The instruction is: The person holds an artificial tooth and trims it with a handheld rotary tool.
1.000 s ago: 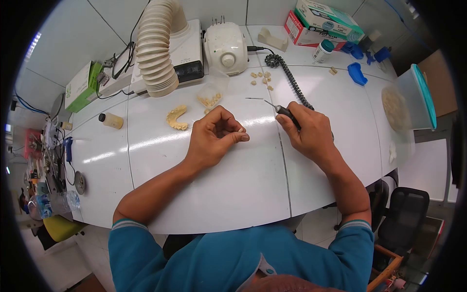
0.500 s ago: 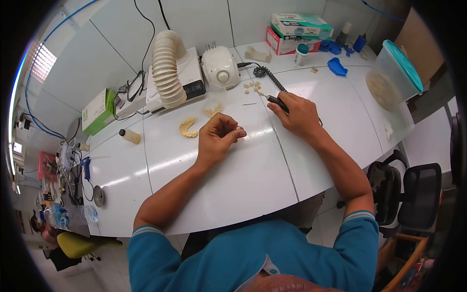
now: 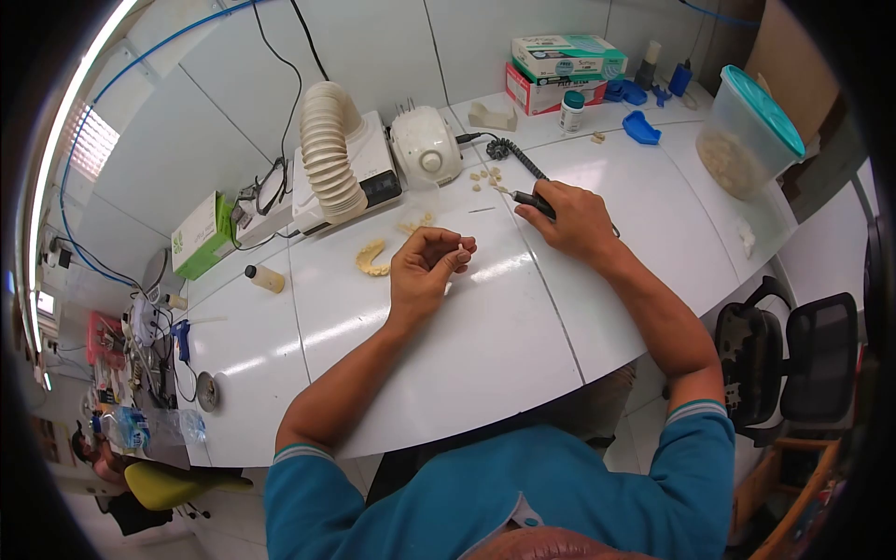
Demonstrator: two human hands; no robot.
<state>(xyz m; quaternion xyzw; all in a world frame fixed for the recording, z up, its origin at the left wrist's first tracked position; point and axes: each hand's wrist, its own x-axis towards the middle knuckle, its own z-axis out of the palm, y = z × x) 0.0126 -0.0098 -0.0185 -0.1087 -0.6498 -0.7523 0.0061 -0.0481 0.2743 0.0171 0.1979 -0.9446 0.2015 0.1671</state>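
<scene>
My right hand (image 3: 574, 220) is closed round a black rotary handpiece (image 3: 534, 203), whose tip points left toward several small cream pieces (image 3: 483, 177). A coiled cord (image 3: 518, 159) lies behind it. To the left, my left hand (image 3: 425, 275) is raised over the table with thumb and fingertips pinched together. What sits in that pinch, if anything, is too small to make out. Beside this hand lies a cream horseshoe-shaped dental cast (image 3: 364, 260). More yellowish cast pieces (image 3: 417, 224) lie just beyond the fingers, partly hidden. A thin bur-like rod (image 3: 481, 210) rests between the hands.
Behind stand a white control unit (image 3: 427, 149) and a ribbed suction hose (image 3: 329, 154). Glove and mask boxes (image 3: 567, 75), a small bottle (image 3: 572, 112), a blue tray (image 3: 641, 128) and a lidded tub (image 3: 742, 140) stand at the right. A small bottle (image 3: 265, 279) stands left.
The view has shifted slightly, so the table things appear a little lower and farther right at the left side. Both hands keep nearly the same pose, with the handpiece still held.
</scene>
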